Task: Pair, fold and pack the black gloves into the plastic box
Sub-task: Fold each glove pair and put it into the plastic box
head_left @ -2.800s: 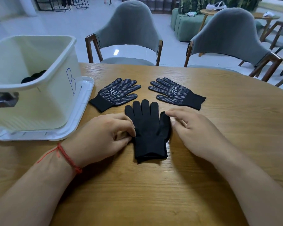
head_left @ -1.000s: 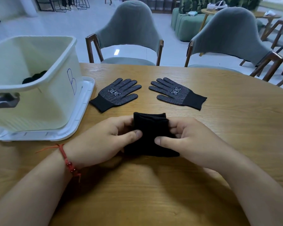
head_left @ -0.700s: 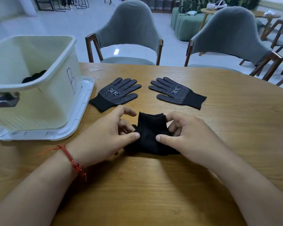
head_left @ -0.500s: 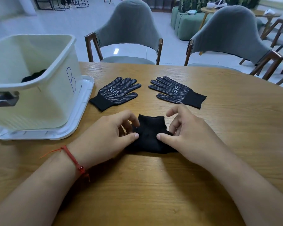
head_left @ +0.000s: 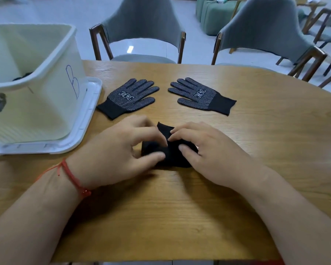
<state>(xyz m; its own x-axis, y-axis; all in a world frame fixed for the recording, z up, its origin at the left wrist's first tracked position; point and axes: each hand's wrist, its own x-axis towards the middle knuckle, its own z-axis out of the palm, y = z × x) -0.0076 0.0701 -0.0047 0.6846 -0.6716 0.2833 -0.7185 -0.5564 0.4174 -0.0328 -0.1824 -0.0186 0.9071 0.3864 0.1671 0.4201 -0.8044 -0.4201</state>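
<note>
A folded pair of plain black gloves (head_left: 171, 155) lies on the wooden table in front of me. My left hand (head_left: 120, 148) pinches its left side between thumb and fingers. My right hand (head_left: 204, 148) pinches its right side, fingers curled over the top fold. Two dotted black gloves lie flat behind them, one on the left (head_left: 129, 97) and one on the right (head_left: 201, 95). The cream plastic box (head_left: 46, 88) stands at the left on its white lid (head_left: 88, 119), with something black inside.
The wooden table (head_left: 266, 142) stretches to the right and toward me. Two grey chairs (head_left: 143, 29) stand at its far edge. More chairs and a green sofa are further back.
The pair lay flat full length; both hands folded it in half and now fold it tighter. My fingers have closed over the top of the bundle.
</note>
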